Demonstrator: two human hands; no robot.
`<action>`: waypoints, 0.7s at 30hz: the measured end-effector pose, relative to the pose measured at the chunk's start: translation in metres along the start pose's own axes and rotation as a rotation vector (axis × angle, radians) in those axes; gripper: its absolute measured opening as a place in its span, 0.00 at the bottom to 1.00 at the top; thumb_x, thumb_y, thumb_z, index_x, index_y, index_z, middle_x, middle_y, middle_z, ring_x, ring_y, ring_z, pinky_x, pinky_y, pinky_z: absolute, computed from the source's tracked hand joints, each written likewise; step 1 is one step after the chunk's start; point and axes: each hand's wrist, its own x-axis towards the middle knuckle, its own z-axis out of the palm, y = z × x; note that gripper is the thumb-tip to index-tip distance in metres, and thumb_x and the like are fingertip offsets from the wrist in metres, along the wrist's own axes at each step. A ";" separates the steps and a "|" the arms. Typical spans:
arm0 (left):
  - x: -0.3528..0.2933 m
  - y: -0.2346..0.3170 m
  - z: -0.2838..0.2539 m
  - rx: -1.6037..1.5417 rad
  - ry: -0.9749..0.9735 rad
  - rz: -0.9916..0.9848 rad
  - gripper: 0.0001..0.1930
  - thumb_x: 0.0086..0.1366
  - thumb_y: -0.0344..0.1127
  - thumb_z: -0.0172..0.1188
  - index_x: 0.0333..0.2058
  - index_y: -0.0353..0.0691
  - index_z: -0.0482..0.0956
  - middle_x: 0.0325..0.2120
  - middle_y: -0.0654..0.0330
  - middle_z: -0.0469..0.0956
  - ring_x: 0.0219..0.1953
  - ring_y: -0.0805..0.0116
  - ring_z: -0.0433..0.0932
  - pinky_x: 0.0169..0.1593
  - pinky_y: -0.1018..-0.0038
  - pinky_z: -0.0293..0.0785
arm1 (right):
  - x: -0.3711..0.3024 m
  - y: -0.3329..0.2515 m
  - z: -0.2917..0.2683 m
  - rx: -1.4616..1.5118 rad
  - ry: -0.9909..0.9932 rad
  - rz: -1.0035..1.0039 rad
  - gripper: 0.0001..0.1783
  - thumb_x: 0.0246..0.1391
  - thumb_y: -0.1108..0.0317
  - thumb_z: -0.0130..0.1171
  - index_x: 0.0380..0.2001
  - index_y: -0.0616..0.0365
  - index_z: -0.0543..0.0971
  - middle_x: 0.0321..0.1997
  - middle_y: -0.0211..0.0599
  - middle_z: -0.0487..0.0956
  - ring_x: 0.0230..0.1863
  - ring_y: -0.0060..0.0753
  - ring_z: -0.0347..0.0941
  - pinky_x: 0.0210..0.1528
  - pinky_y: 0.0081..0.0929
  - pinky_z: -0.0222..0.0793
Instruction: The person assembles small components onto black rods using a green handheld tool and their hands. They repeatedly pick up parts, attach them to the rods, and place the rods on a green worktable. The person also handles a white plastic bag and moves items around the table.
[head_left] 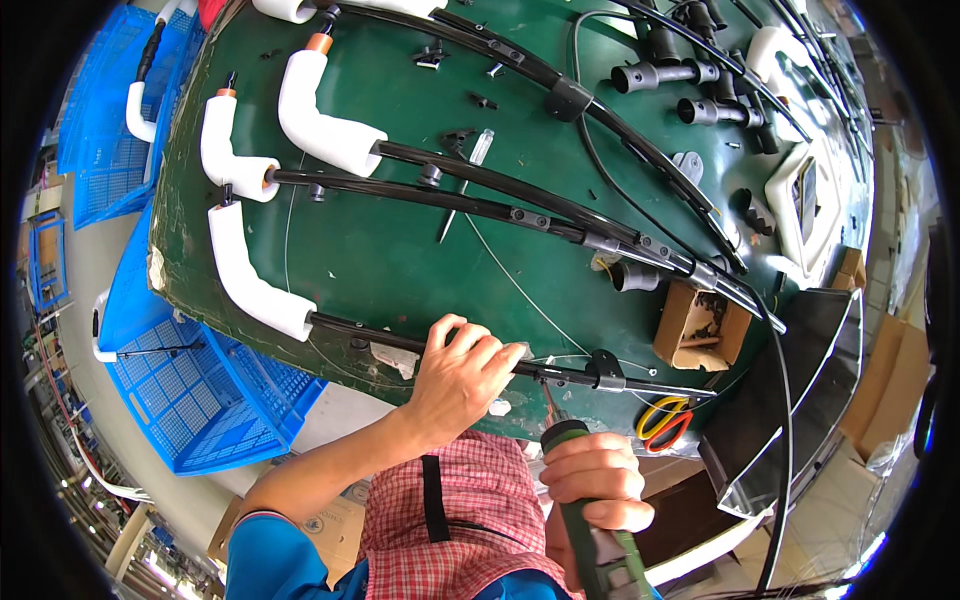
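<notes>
My left hand (455, 380) is wrapped around a black tube (365, 328) lying along the near edge of the green table. A bent handle end (252, 275) in white wrapping forms the tube's left end, and a black clamp (605, 370) sits on it right of my hand. My right hand (603, 485) grips a green power screwdriver (566, 432). Its bit points up at the tube, just right of my left fingers; whether it touches a screw I cannot make out. Two similar tubes (450, 200) with white-wrapped ends lie farther back.
Scissors (662, 425) with yellow and orange handles lie by the near edge. A small cardboard box (690, 330) holds dark screws. Behind are a clear-handled screwdriver (482, 148) and black fittings (660, 75). Blue crates (180, 400) stand at left; a black cable (785, 430) hangs at right.
</notes>
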 end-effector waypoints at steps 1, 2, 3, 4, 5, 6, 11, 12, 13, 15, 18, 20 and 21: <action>0.000 -0.001 -0.001 0.009 0.007 0.007 0.15 0.54 0.33 0.61 0.42 0.41 0.77 0.30 0.64 0.74 0.38 0.67 0.72 0.54 0.59 0.61 | 0.002 -0.001 0.006 0.014 0.014 0.045 0.09 0.49 0.69 0.56 0.34 0.59 0.70 0.29 0.43 0.78 0.27 0.42 0.78 0.30 0.35 0.78; -0.003 -0.002 0.000 0.015 0.009 0.003 0.16 0.54 0.34 0.62 0.43 0.42 0.77 0.29 0.65 0.74 0.39 0.67 0.72 0.54 0.58 0.60 | 0.007 0.001 0.007 0.012 -0.009 0.057 0.09 0.48 0.69 0.57 0.32 0.60 0.71 0.26 0.43 0.77 0.24 0.41 0.78 0.29 0.34 0.77; -0.002 -0.002 0.002 0.021 0.013 0.009 0.17 0.53 0.35 0.63 0.43 0.43 0.77 0.29 0.66 0.73 0.39 0.67 0.71 0.54 0.58 0.60 | 0.009 0.002 0.007 0.027 0.019 0.069 0.08 0.48 0.69 0.57 0.31 0.60 0.71 0.24 0.42 0.77 0.23 0.40 0.77 0.28 0.34 0.77; -0.002 -0.003 0.003 0.029 0.016 0.015 0.18 0.52 0.36 0.64 0.44 0.45 0.77 0.29 0.66 0.73 0.39 0.66 0.71 0.54 0.58 0.59 | 0.010 0.005 0.006 0.044 0.047 0.082 0.08 0.48 0.69 0.57 0.30 0.60 0.71 0.23 0.42 0.77 0.21 0.39 0.76 0.28 0.33 0.77; -0.002 -0.002 0.003 0.021 0.017 0.016 0.18 0.52 0.36 0.64 0.44 0.45 0.77 0.29 0.66 0.73 0.39 0.66 0.71 0.54 0.58 0.59 | 0.017 0.014 0.001 0.024 -0.059 -0.025 0.18 0.57 0.54 0.53 0.35 0.59 0.66 0.18 0.41 0.75 0.15 0.35 0.73 0.18 0.31 0.74; -0.002 -0.002 0.003 0.014 0.017 0.016 0.18 0.52 0.36 0.64 0.44 0.45 0.77 0.29 0.66 0.74 0.39 0.67 0.71 0.54 0.58 0.59 | 0.014 0.013 0.003 0.075 0.050 0.011 0.09 0.51 0.67 0.55 0.32 0.61 0.71 0.20 0.42 0.76 0.18 0.39 0.75 0.24 0.33 0.76; -0.002 -0.002 0.005 0.013 0.018 0.019 0.18 0.52 0.36 0.64 0.44 0.45 0.76 0.30 0.66 0.74 0.40 0.68 0.72 0.55 0.58 0.59 | 0.028 0.010 -0.024 0.346 -0.079 -0.027 0.16 0.62 0.58 0.49 0.44 0.60 0.68 0.20 0.42 0.75 0.19 0.39 0.74 0.22 0.35 0.74; -0.003 -0.002 0.005 0.015 0.027 0.018 0.18 0.52 0.36 0.64 0.44 0.45 0.76 0.30 0.66 0.74 0.40 0.68 0.72 0.55 0.58 0.59 | 0.028 0.005 -0.023 0.383 -0.097 -0.059 0.17 0.61 0.57 0.50 0.43 0.60 0.68 0.20 0.42 0.75 0.19 0.39 0.74 0.22 0.34 0.74; -0.003 -0.003 0.004 0.017 0.037 0.017 0.18 0.52 0.36 0.64 0.44 0.45 0.76 0.30 0.66 0.74 0.40 0.68 0.72 0.55 0.59 0.59 | 0.031 0.004 -0.021 0.425 -0.124 -0.101 0.18 0.60 0.55 0.52 0.42 0.61 0.69 0.20 0.42 0.75 0.19 0.39 0.74 0.22 0.34 0.74; -0.003 -0.004 0.005 0.027 0.061 0.022 0.18 0.52 0.36 0.64 0.44 0.45 0.76 0.30 0.66 0.74 0.40 0.68 0.72 0.55 0.59 0.59 | 0.028 0.000 -0.017 0.263 -0.018 -0.012 0.25 0.58 0.50 0.54 0.46 0.61 0.69 0.22 0.43 0.75 0.19 0.38 0.73 0.23 0.34 0.73; -0.006 -0.002 0.003 0.018 0.029 0.019 0.18 0.52 0.36 0.63 0.44 0.44 0.76 0.30 0.66 0.74 0.40 0.68 0.72 0.55 0.59 0.60 | 0.021 0.001 -0.006 0.241 0.194 0.005 0.51 0.39 0.27 0.59 0.51 0.62 0.65 0.23 0.41 0.73 0.18 0.35 0.69 0.23 0.32 0.69; -0.004 -0.001 0.003 0.020 0.054 0.029 0.18 0.52 0.36 0.63 0.43 0.44 0.76 0.30 0.65 0.74 0.40 0.67 0.72 0.55 0.59 0.60 | 0.015 0.003 -0.002 0.257 0.314 -0.002 0.52 0.38 0.26 0.58 0.52 0.62 0.64 0.23 0.39 0.72 0.17 0.33 0.68 0.22 0.31 0.68; -0.004 -0.002 0.003 0.021 0.064 0.034 0.17 0.52 0.36 0.63 0.43 0.44 0.77 0.30 0.65 0.74 0.40 0.67 0.72 0.55 0.59 0.60 | 0.013 0.005 0.000 0.237 0.334 -0.006 0.52 0.38 0.25 0.57 0.52 0.62 0.65 0.22 0.39 0.72 0.17 0.33 0.67 0.22 0.32 0.67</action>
